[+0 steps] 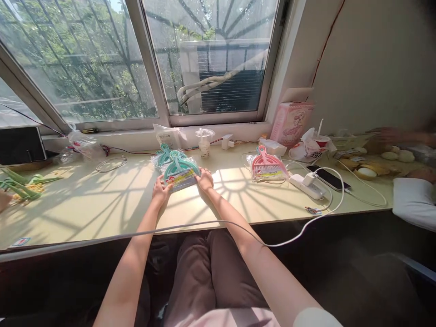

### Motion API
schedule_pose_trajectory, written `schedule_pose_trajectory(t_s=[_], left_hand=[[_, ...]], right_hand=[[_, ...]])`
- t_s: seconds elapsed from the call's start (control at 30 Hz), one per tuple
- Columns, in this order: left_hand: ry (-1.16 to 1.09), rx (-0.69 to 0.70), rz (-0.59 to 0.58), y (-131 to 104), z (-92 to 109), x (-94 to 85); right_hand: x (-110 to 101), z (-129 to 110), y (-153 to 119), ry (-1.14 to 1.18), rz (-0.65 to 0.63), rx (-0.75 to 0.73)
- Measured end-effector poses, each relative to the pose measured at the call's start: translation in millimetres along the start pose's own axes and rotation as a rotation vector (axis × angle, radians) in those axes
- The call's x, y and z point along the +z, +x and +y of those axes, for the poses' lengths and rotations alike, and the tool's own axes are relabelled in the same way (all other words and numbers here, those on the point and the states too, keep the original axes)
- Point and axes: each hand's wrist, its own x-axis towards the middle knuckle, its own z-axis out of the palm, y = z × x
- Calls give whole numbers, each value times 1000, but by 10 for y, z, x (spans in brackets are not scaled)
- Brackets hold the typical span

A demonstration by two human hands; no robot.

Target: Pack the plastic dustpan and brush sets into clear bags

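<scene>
A teal mini dustpan and brush set [180, 164] in clear packaging, with a yellow label, is held at the middle of the table. My left hand [161, 190] grips its left edge, thumb on the front. Its right edge is pinched by my right hand [205, 180]. More packaged teal dustpan sets [165, 151] lie just behind it, partly covered. Further right, apart from both hands, lies a pink packaged dustpan set [268, 165] with white bristles showing.
A white cable [299, 236] sags across the table's front edge over my forearms. Right of the pink set are a power strip [306, 187] and a phone [327, 177]. A plastic cup [204, 144] stands by the window. Another person's sleeve [413, 202] rests far right.
</scene>
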Motion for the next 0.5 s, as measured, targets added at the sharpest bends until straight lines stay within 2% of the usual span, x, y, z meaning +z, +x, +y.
schedule_pose_trajectory(t_s=[0.1, 0.2, 0.33, 0.4, 0.5], left_hand=[[65, 2, 3, -38, 52, -7], [109, 6, -12, -73, 96, -1], [205, 44, -51, -114, 136, 12], [258, 48, -58, -135, 165, 24], [341, 66, -51, -170, 222, 47]], right_hand=[[2, -17, -43, -64, 21, -68], [22, -45, -95, -142, 15, -209], [79, -44, -123, -257, -65, -423], [109, -29, -114, -302, -115, -463], [136, -22, -96, -335, -142, -438]])
